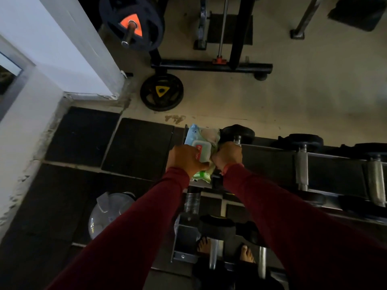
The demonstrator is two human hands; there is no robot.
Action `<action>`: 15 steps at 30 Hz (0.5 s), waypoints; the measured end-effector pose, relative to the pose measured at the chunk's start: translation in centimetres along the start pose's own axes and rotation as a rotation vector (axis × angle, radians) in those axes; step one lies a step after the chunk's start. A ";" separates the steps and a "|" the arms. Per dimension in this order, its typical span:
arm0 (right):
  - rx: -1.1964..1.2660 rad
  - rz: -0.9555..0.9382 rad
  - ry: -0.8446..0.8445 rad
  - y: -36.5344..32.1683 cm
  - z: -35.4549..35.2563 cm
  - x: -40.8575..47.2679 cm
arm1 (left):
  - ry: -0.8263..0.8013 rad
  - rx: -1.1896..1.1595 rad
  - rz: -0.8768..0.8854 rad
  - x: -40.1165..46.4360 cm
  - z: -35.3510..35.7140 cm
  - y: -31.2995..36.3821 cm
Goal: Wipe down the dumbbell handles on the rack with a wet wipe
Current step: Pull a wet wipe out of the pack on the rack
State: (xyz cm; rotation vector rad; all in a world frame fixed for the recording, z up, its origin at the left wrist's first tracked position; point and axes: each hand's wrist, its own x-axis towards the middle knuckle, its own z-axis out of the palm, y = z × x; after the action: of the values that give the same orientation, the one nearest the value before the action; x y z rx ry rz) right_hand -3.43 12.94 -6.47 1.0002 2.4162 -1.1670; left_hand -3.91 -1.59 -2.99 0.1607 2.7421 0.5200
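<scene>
A blue and green wet wipe pack (202,139) lies on the left end of the dumbbell rack (270,162). My left hand (185,159) grips the pack at its left side, beside the grey lid. My right hand (227,156) is curled at the pack's right edge; what its fingers pinch is hidden. Right of my hands, dumbbells with metal handles (302,164) lie across the top shelf, another handle (376,183) further right. Lower shelves hold more dumbbells (213,254).
A black weight plate with a yellow mark (161,92) lies on the floor beyond the rack. A bar with a black and orange plate (132,23) and a machine frame (211,66) stand further back. A white wall (31,122) is left; a clear jug (109,212) sits on black mats.
</scene>
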 end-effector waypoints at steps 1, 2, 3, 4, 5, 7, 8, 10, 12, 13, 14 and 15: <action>0.011 0.018 0.005 0.0 0.1 0.0 | 0.005 0.004 0.013 -0.2 -0.2 0.0; 0.009 0.026 0.022 -0.2 0.1 -0.3 | 0.007 0.004 0.016 -0.3 -0.2 0.1; -0.013 0.029 0.044 -0.2 0.0 -0.4 | -0.001 -0.003 0.014 -0.5 -0.5 0.1; -0.051 0.001 0.042 -0.1 0.0 -0.2 | -0.006 -0.030 0.008 -0.6 -0.6 0.0; -0.076 -0.027 0.028 -0.1 0.1 -0.2 | -0.001 -0.085 -0.002 -0.7 -0.7 -0.2; -0.111 -0.057 0.019 0.0 -0.1 0.1 | 0.022 -0.237 -0.021 -0.9 -0.8 -0.8; -0.106 -0.061 0.032 -0.1 -0.2 0.1 | 0.035 -0.296 -0.019 -1.1 -0.7 -1.1; -0.173 -0.102 0.034 -0.3 -0.8 -0.3 | 0.071 -0.404 -0.075 -1.6 -0.4 -1.6; -0.259 -0.177 0.043 -0.5 -1.3 -1.3 | 0.160 -0.500 -0.174 -2.0 0.0 -1.9; -0.309 -0.239 0.077 -0.5 -1.7 -1.8 | 0.215 -0.533 -0.228 -2.2 0.3 -2.2; -0.370 -0.335 0.129 -0.5 -1.9 -2.1 | 0.263 -0.554 -0.290 -2.3 0.5 -2.4; -0.390 -0.435 0.161 -0.5 -2.0 -2.2 | 0.300 -0.566 -0.352 -2.3 0.8 -2.6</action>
State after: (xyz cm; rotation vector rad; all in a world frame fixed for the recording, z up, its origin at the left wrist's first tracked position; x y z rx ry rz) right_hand -2.08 13.20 -3.80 0.4783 2.9306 -0.6927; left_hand -1.57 -4.12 -3.90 -0.5669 2.6733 1.2583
